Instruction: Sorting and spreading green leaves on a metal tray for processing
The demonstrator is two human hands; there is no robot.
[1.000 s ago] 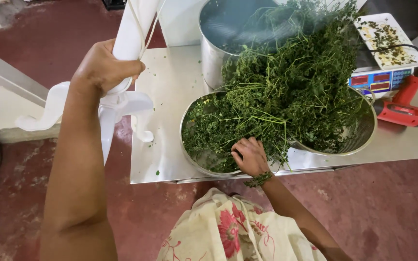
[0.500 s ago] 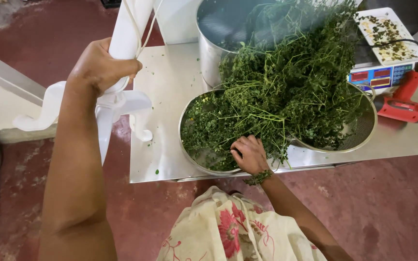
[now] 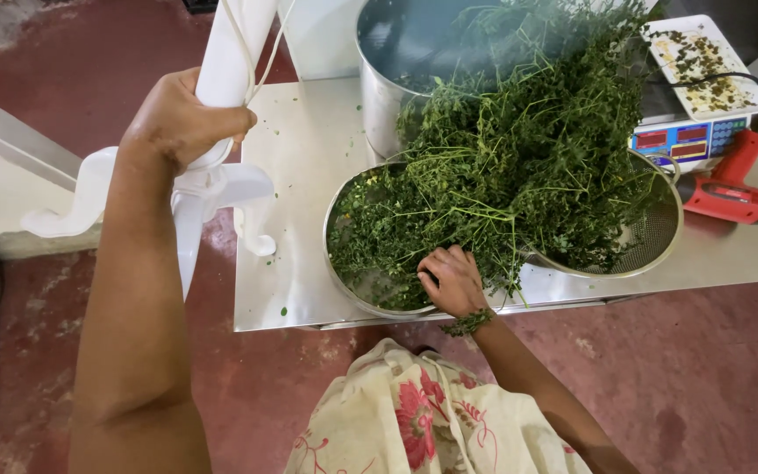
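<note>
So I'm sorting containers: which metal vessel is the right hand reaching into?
The shallow steel bowl nearest the table edge; the right hand rests on its greens, unlike the mesh strainer or tall pot.

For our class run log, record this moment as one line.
left hand: grips white plastic post | right hand: in green leafy stems | round steel bowl on steel table

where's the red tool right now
In the head view the red tool lies at the far right of the metal table, just below the weighing scale and right of the mesh strainer full of green herbs.
</note>
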